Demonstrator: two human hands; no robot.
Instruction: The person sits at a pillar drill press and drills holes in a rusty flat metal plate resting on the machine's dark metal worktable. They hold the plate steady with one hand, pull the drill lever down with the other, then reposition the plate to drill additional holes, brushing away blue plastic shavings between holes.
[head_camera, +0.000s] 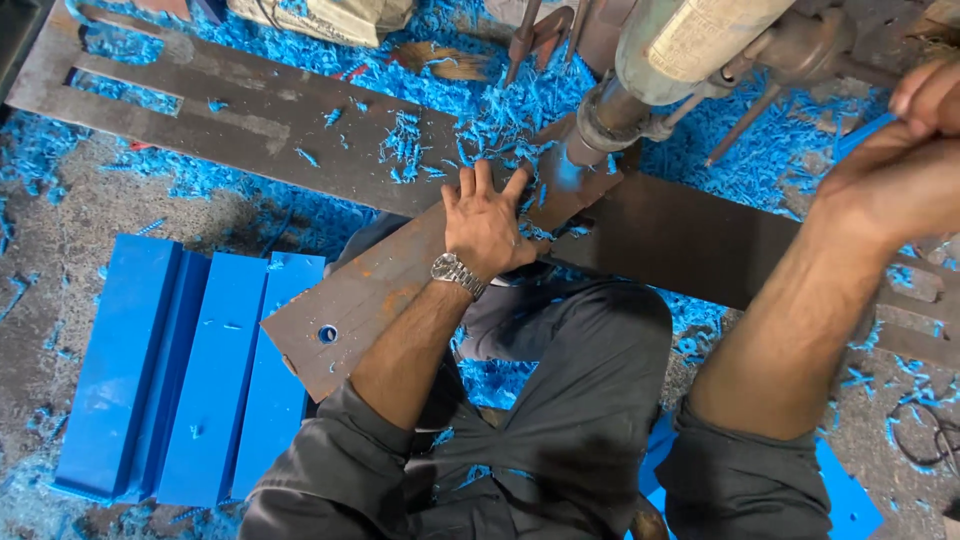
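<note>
Under the drill (600, 120), the left hand (487, 225) lies flat, fingers spread, on a rusty metal plate (370, 295); the right hand (900, 180) is closed around the blue lever (858, 138).

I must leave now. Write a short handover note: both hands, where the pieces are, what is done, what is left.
Left hand: flat, pressing the rusty metal plate under the drill machine.
Right hand: raised at the machine's right side, fingers curled; what it grips is not clear.
Pieces: blue plastic blocks lie to the left; blue shavings lie around.
Done: one hole shows near the plate's end.
Left: the spot under the drill bit; its progress is hidden.
</note>
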